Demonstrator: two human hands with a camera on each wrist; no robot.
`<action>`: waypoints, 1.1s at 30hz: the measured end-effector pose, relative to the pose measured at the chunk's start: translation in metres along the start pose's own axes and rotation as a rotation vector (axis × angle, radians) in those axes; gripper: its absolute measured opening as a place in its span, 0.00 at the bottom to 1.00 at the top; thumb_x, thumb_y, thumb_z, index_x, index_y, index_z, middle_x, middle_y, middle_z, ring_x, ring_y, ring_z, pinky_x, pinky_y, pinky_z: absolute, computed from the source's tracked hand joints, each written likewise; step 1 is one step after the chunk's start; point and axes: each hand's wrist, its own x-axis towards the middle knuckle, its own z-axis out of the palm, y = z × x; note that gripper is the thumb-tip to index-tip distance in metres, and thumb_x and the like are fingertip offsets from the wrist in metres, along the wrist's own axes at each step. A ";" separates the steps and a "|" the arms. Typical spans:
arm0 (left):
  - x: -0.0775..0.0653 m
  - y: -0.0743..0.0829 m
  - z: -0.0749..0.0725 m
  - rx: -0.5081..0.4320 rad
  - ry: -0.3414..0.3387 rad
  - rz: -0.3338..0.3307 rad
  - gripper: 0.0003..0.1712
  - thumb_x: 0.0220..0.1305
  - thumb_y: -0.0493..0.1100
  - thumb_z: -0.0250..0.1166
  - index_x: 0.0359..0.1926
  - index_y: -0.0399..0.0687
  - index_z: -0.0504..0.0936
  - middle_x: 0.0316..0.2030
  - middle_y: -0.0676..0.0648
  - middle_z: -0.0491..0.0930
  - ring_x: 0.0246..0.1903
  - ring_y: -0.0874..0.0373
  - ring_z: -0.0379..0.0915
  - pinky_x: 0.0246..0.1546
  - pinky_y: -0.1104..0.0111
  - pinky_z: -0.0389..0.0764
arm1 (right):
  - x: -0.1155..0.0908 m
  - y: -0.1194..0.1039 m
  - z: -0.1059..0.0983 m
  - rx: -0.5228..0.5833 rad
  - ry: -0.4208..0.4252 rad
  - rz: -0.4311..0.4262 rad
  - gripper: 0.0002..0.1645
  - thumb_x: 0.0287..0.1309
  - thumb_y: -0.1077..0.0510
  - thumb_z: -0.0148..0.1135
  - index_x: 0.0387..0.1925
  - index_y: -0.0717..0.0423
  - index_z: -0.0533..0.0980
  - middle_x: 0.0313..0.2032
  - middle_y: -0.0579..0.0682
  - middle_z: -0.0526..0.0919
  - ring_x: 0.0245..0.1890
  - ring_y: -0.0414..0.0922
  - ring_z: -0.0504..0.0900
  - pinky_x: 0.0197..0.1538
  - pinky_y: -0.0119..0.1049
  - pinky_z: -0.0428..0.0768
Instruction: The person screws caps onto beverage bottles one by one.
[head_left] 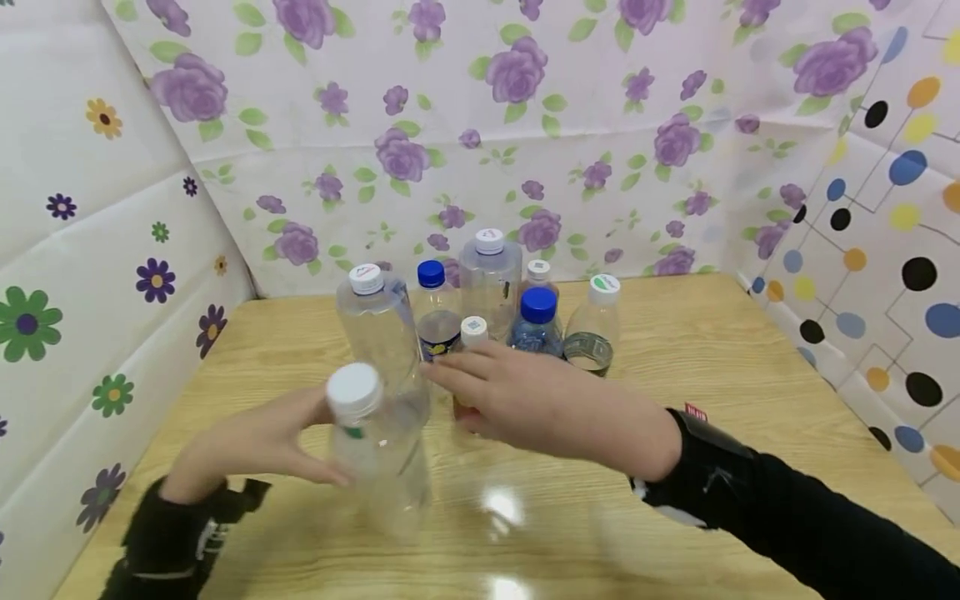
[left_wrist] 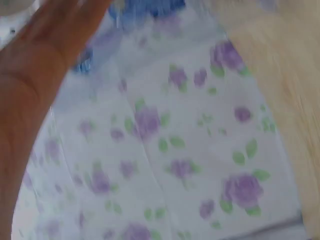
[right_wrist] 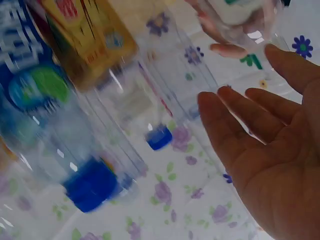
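A tall clear bottle (head_left: 386, 475) with a white cap stands at the front left. My left hand (head_left: 262, 442) holds its side, with the fingers behind it and the thumb in front; both are blurred. In the right wrist view, left fingers show around the clear bottle (right_wrist: 240, 12). My right hand (head_left: 540, 404) reaches left over a small white-capped bottle (head_left: 474, 331), which it partly hides. Its fingers are extended, the tips near another tall clear bottle (head_left: 375, 325). The right wrist view shows the right palm (right_wrist: 270, 150) with nothing in it.
Behind the right hand stand a blue-capped bottle with a dark label (head_left: 437, 325), a tall clear bottle (head_left: 491, 271), a wide blue-capped bottle (head_left: 537, 321), a small white-capped bottle (head_left: 538, 273) and a green-and-white-capped bottle (head_left: 592, 333). Flowered sheeting (head_left: 450, 175) surrounds the wooden table (head_left: 712, 358).
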 end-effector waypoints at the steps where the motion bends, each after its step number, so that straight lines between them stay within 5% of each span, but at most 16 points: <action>1: -0.009 -0.003 -0.009 -0.024 -0.040 0.025 0.53 0.55 0.41 0.79 0.75 0.40 0.58 0.67 0.38 0.70 0.64 0.56 0.72 0.63 0.62 0.78 | -0.004 -0.002 0.006 0.011 -0.018 0.008 0.36 0.74 0.50 0.59 0.77 0.54 0.61 0.70 0.51 0.72 0.67 0.50 0.72 0.65 0.39 0.78; 4: -0.032 -0.012 -0.034 -0.068 -0.086 0.060 0.49 0.54 0.32 0.77 0.73 0.37 0.62 0.68 0.43 0.71 0.66 0.59 0.69 0.64 0.67 0.75 | -0.020 -0.003 0.025 0.043 -0.038 0.028 0.35 0.73 0.50 0.61 0.75 0.52 0.64 0.68 0.50 0.74 0.65 0.49 0.73 0.63 0.39 0.79; 6: -0.044 -0.018 -0.047 -0.046 -0.029 0.038 0.50 0.52 0.29 0.77 0.73 0.37 0.61 0.68 0.49 0.72 0.65 0.62 0.70 0.63 0.70 0.75 | -0.033 -0.001 0.038 0.056 -0.043 0.054 0.34 0.71 0.50 0.63 0.74 0.51 0.66 0.67 0.50 0.75 0.64 0.49 0.75 0.62 0.41 0.81; 9: -0.054 -0.025 -0.061 0.056 0.154 -0.065 0.54 0.51 0.28 0.77 0.76 0.40 0.58 0.66 0.54 0.73 0.63 0.70 0.69 0.59 0.76 0.75 | -0.051 0.004 0.055 0.088 -0.022 0.100 0.34 0.68 0.50 0.66 0.72 0.51 0.69 0.64 0.49 0.78 0.61 0.49 0.77 0.60 0.43 0.82; 12: -0.052 -0.032 -0.066 0.132 0.381 -0.247 0.55 0.54 0.32 0.77 0.78 0.48 0.57 0.64 0.51 0.72 0.57 0.75 0.69 0.51 0.81 0.77 | -0.067 0.010 0.070 0.129 0.019 0.133 0.32 0.66 0.52 0.69 0.69 0.52 0.72 0.61 0.49 0.80 0.58 0.48 0.78 0.59 0.44 0.82; 17: -0.025 -0.050 -0.062 0.115 0.678 -0.456 0.52 0.63 0.48 0.75 0.79 0.54 0.53 0.68 0.41 0.67 0.57 0.60 0.71 0.45 0.83 0.79 | -0.089 0.017 0.082 0.234 0.034 0.226 0.31 0.65 0.56 0.69 0.68 0.53 0.73 0.60 0.50 0.80 0.59 0.49 0.78 0.56 0.43 0.84; 20: -0.003 -0.064 -0.057 0.084 0.790 -0.452 0.53 0.65 0.51 0.73 0.80 0.51 0.49 0.71 0.38 0.64 0.62 0.46 0.67 0.53 0.74 0.79 | -0.098 0.021 0.084 0.262 0.043 0.271 0.30 0.65 0.57 0.69 0.67 0.53 0.74 0.60 0.52 0.80 0.60 0.51 0.79 0.57 0.47 0.84; 23: 0.019 -0.075 -0.051 0.051 0.849 -0.427 0.53 0.66 0.52 0.71 0.79 0.48 0.48 0.72 0.40 0.64 0.63 0.43 0.67 0.57 0.60 0.79 | -0.102 0.024 0.086 0.251 0.067 0.291 0.29 0.64 0.57 0.70 0.65 0.54 0.75 0.59 0.52 0.80 0.60 0.51 0.79 0.58 0.48 0.84; 33: 0.058 -0.098 -0.041 0.038 0.840 -0.314 0.47 0.68 0.40 0.70 0.78 0.40 0.51 0.71 0.37 0.66 0.64 0.39 0.68 0.58 0.51 0.78 | -0.108 0.026 0.096 0.270 0.053 0.320 0.28 0.64 0.57 0.70 0.65 0.56 0.75 0.61 0.54 0.80 0.61 0.52 0.79 0.60 0.48 0.83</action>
